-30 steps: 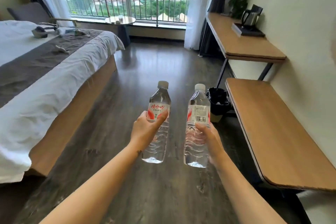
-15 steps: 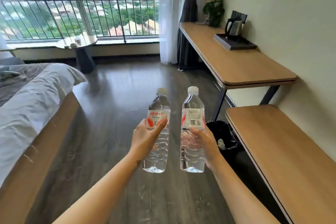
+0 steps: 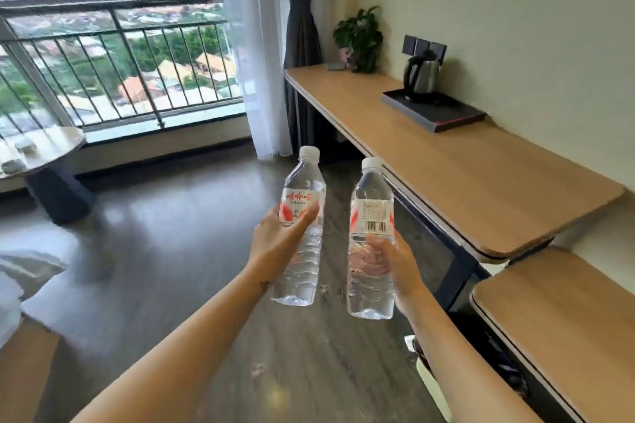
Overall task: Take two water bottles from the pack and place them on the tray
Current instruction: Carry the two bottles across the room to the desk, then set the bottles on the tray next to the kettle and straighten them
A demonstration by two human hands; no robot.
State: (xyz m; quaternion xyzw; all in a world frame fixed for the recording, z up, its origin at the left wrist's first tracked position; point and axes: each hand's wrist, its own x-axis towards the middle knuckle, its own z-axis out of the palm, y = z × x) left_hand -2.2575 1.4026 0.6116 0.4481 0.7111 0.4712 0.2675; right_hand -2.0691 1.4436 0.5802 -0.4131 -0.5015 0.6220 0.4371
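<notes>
- Water bottles: one in each hand, both upright, caps up, long axes near vertical, carried side by side but apart over the wood floor (image 3: 171, 251).
- Left hand (image 3: 275, 237) is wrapped around the left bottle (image 3: 302, 216) at label height; right hand (image 3: 391, 261) is wrapped around the right bottle (image 3: 371, 237) just below its label.
- Tray (image 3: 443, 113): dark, flat, on the long tabletop (image 3: 481, 175) by the wall, ahead and to the right of both hands, well apart from them.
- Right hand is nearer the tray, so I'd expect that bottle to land first.
- Kettle (image 3: 421, 74) sits on the tray's far end; the near end looks free.
- Room: potted plant (image 3: 360, 38) at the tabletop's far end, window with railing on the left, lower bench (image 3: 556, 326) at right.
</notes>
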